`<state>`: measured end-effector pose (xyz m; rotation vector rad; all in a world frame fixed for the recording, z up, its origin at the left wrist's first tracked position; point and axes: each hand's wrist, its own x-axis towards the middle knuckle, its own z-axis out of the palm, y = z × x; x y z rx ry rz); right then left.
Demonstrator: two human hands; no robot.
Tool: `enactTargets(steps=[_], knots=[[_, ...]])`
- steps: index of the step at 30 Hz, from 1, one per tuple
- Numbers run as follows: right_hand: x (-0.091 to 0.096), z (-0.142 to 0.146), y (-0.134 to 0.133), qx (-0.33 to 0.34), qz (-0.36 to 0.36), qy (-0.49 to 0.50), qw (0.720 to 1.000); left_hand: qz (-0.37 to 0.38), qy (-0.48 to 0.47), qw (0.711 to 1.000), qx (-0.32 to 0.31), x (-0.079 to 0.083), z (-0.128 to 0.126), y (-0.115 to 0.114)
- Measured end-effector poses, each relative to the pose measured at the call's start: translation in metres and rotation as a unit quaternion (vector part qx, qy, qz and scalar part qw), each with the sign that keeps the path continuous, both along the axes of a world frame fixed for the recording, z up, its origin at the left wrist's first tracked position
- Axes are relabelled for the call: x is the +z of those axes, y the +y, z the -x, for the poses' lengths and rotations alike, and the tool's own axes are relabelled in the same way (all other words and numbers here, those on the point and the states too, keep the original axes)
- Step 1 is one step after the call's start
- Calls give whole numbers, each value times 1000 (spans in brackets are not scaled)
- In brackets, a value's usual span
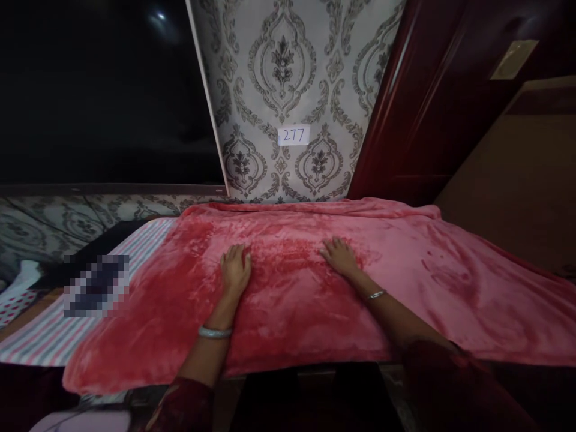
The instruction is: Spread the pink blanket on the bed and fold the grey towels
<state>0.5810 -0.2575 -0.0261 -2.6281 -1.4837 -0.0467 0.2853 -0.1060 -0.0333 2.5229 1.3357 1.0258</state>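
A plush pink-red blanket [427,276] lies spread over a bed, reaching the wall at the far side and hanging over the near edge. My left hand [235,267] rests flat on the blanket left of centre, fingers stretched out. My right hand [339,255] lies flat on it a little to the right, fingers apart. Both wrists wear a silver bangle. Neither hand holds anything.
A striped sheet [54,339] shows at the left, uncovered by the blanket. Patterned wallpaper with a small label reading 277 [293,135] stands behind the bed. A dark window [103,90] is at the left, a dark red door [432,102] at the right.
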Motion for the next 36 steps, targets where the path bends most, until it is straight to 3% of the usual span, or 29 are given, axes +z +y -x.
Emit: enactTargets(steps=[3, 5, 9, 11, 12, 14, 16, 19, 21, 24, 26, 28, 31, 36], knots=[[-1, 59, 33, 108, -2, 9, 994, -14, -75, 997, -4, -7, 4, 9], [-4, 107, 40, 207, -5, 21, 978, -12, -127, 992, -14, -11, 5, 14], [-14, 186, 25, 467, -53, 57, 881, 46, -241, 969, -5, -16, 10, 23], [-14, 194, 18, 510, -66, 58, 856, 73, -288, 955, 11, -17, 13, 27], [-13, 187, 18, 501, -62, 48, 862, 81, -301, 950, 12, -18, 15, 28], [-6, 153, 23, 431, -35, 19, 901, 97, -306, 947, 8, -20, 16, 30], [1, 102, 29, 324, 1, -5, 946, 117, -279, 953, -1, -23, 15, 31], [7, 15, 15, 158, 10, -16, 987, 116, -198, 973, -9, -25, 12, 31], [4, -38, -15, 67, 12, -23, 997, 96, -136, 986, -7, -25, 11, 30], [-10, -103, -83, -100, -3, -24, 995, 72, -51, 996, 0, -21, 12, 28], [-20, -133, -125, -207, -31, -19, 978, 58, -8, 998, 4, -17, 11, 25], [-27, -149, -150, -268, -49, -20, 962, 39, 27, 999, 9, -12, 8, 19], [-23, -142, -140, -229, -55, -23, 972, 14, 80, 997, -8, 3, -8, 1], [-6, -65, -56, 12, -44, 10, 999, 36, 174, 968, -178, 30, -75, -41]])
